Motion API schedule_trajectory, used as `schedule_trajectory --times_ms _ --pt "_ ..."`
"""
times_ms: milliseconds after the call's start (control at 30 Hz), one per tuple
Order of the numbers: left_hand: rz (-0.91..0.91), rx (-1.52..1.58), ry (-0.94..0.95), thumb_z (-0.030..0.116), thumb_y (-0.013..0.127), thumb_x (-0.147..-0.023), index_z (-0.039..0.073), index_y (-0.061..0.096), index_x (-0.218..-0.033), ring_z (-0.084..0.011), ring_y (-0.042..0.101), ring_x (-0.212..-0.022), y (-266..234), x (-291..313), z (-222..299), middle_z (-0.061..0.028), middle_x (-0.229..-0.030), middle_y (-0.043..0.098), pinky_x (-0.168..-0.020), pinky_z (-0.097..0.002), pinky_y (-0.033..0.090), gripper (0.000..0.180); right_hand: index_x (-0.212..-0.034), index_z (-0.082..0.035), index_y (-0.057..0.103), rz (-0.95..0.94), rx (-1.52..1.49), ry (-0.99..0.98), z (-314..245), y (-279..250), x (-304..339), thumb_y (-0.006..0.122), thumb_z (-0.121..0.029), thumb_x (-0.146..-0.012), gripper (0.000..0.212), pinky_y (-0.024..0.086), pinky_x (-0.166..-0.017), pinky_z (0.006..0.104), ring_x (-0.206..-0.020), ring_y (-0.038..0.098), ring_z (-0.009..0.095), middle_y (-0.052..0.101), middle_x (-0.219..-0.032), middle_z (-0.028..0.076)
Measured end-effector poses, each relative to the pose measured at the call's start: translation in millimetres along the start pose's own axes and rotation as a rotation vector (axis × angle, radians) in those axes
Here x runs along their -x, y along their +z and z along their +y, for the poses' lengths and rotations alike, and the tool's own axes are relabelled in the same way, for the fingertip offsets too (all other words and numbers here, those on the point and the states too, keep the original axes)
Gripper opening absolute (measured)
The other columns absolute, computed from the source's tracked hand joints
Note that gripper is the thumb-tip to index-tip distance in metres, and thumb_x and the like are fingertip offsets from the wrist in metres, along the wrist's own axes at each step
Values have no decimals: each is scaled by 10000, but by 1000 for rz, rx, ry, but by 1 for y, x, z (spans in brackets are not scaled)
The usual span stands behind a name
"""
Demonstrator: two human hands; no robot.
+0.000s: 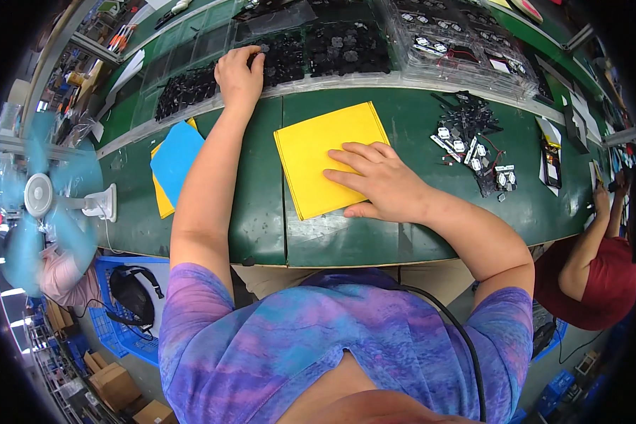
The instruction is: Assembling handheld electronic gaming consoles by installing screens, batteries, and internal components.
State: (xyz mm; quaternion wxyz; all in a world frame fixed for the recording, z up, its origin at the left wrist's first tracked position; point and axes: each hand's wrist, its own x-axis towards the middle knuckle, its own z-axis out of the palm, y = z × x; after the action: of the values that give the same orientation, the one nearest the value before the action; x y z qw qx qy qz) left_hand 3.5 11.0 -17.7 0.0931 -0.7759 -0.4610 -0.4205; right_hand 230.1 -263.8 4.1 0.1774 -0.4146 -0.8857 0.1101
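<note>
My right hand [378, 180] lies flat, fingers spread, on a yellow square sheet [318, 152] in the middle of the green table [261, 219]. My left hand [239, 74] reaches far forward to a clear tray of small black fans [191, 88] at the table's back edge; its fingertips touch the black parts, and whether it grips one is hidden.
A blue sheet [177, 159] over another yellow one lies left of my left arm. Loose small fans with wires [477, 145] are piled to the right. Stacked clear trays [466, 46] stand at the back right. A white desk fan [46, 201] spins at left. Another person in red [597, 275] sits at right.
</note>
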Motion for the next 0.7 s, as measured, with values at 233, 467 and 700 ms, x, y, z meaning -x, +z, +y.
schedule_trajectory --times_ms 233,467,700 --pt "-97 -2 -38 341 727 -851 155 748 -1034 -296 572 -1143 -1 4 1 -44 -1152 686 -1029 -447 399 262 -1394 -151 539 -6 7 -5 -1 1 1 715 -457 -830 666 303 -1122 479 -1390 383 313 454 -1481 107" --pt "-46 10 22 310 755 -829 129 751 -994 -307 609 -1093 -3 -2 2 -67 -1113 707 -977 -423 454 245 -1417 -149 517 -24 -2 -5 2 -3 -2 714 -451 -820 698 303 -1118 494 -1386 390 331 433 -1502 116" --pt "24 131 11 242 780 -789 130 762 -932 -297 653 -937 -3 -2 1 -98 -927 714 -866 -398 491 182 -1387 -156 541 37 22 -27 3 7 3 738 -458 -800 689 329 -1096 495 -1366 413 337 454 -1476 127"
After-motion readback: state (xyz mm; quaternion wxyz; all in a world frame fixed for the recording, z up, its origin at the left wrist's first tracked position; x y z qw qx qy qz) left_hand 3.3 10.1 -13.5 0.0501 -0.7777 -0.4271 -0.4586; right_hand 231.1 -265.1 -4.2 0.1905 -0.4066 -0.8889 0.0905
